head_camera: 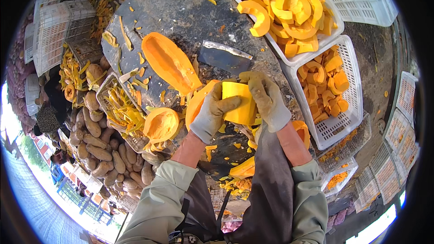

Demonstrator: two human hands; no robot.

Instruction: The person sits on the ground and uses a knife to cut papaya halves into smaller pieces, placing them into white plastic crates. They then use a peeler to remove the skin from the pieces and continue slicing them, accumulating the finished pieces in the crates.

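Note:
Both of my hands wear pale, soiled work gloves. A peeled yellow pumpkin piece is gripped by my left hand, its thumb across the front. My right hand is at the right edge of that piece, fingers bent; whether it holds anything else cannot be told. Beyond the hands a broad cleaver blade lies flat on the dark work surface. Left of it rests a hollowed orange pumpkin half. Another orange piece is partly behind my left hand, and a round cut pumpkin piece sits further left.
A white crate of curved pumpkin slices stands at the upper right, beside a white crate of smaller chunks. At left are a crate of peelings and a heap of whole tan squashes. Peel scraps litter the surface.

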